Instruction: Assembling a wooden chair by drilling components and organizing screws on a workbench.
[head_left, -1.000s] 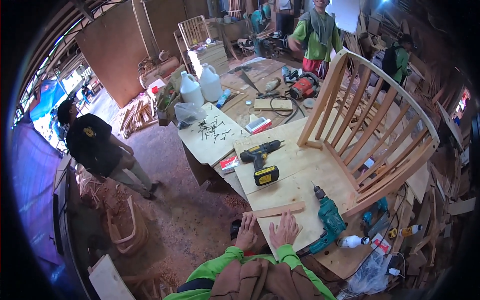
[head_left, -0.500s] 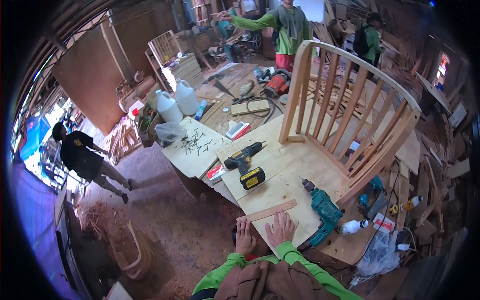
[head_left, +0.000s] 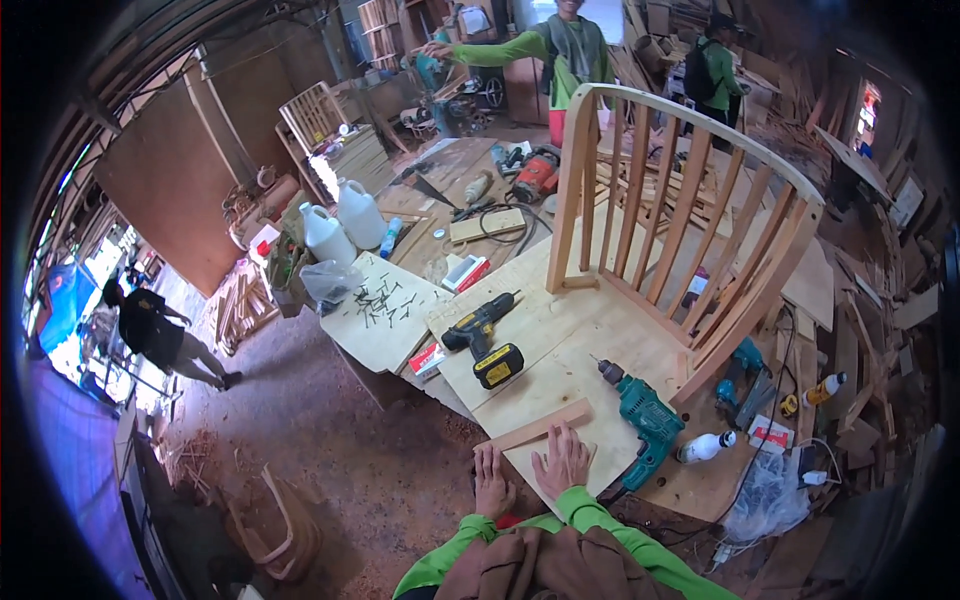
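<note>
We've got a thin wood strip (head_left: pixel 540 425) lying at a slant near the front edge of the pale board (head_left: pixel 550 345), lower middle of the frame. Our left hand (head_left: pixel 493 485) has its fingers loosely spread at the strip's left end, and our right hand (head_left: pixel 566 462) is flat-ish, fingertips seemingly on its lower edge. Neither is clenched or wrapped around anything, though we can't tell how hard we're pressing.

For steadying a light piece like this, we'd go with flat fingers near both ends and light, even pressure, so it doesn't pivot. Looks like our right hand sits nearer the middle, so spreading out a bit might help. Also, the left end is close to the board's edge, and leaning there could tip it.

Watch the green drill (head_left: pixel 648 425) just right of our right hand; we'd mind its bit when moving our fingers. The yellow-and-black drill (head_left: pixel 484 340) and slatted chair back (head_left: pixel 686 205) are farther up the frame, out of elbow range imo.
</note>
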